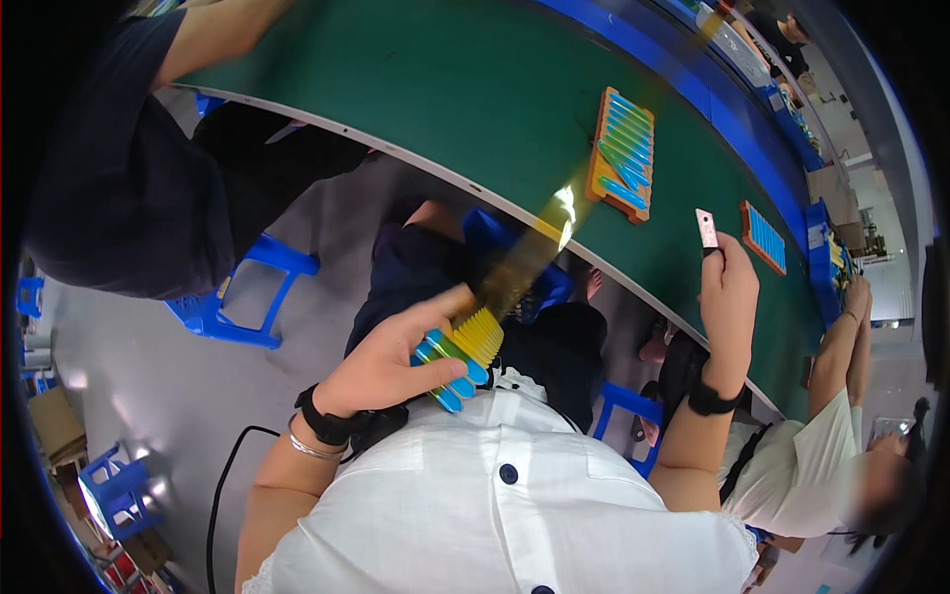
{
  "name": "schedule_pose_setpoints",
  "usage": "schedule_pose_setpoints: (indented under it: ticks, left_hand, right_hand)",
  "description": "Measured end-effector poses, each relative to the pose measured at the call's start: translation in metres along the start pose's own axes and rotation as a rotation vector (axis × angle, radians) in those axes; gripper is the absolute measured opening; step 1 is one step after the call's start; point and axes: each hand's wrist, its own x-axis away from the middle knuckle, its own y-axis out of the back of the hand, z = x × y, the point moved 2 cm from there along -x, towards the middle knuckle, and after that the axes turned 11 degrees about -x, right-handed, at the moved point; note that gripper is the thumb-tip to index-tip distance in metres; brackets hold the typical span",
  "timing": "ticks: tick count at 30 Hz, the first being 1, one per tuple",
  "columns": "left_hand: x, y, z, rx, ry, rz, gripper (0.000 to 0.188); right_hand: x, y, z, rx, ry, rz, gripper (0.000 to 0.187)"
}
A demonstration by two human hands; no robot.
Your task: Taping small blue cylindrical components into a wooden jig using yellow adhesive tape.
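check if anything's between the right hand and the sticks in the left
Nothing visible stands between the right hand and the sticks in the left hand. The edge of the table crosses that gap in view, but seems to lie below.

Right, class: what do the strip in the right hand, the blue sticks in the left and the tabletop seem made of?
Strip: probably metal, smooth; it looks pale, flat and thin, with a small hole. Blue sticks: likely plastic, glossy; pale highlights show on them. Tabletop: perhaps rubber or vinyl sheet, matte; its green is even, with little glare.
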Motion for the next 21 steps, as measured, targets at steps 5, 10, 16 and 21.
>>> schedule_pose_setpoints:
  ticks: [5,10,16,21]
  left_hand:
    - [0.003,0.001,-0.002,0.129,0.182,0.03,0.054]
    - [-0.002,-0.004,-0.002,-0.029,0.024,-0.008,0.052]
    - [0.001,-0.009,-0.016,-0.078,0.208,-0.082,0.049]
    - [0.005,-0.009,-0.008,-0.048,0.221,-0.179,0.052]
  right_hand:
    - [0.028,0.016,0.079,-0.904,-0.359,0.416,0.022]
    - [0.045,0.009,0.125,-0.7,0.208,0.645,0.013]
    - [0.058,-0.01,0.154,-0.524,0.357,0.649,0.008]
    - [0.062,-0.015,0.164,-0.461,0.458,0.546,0.013]
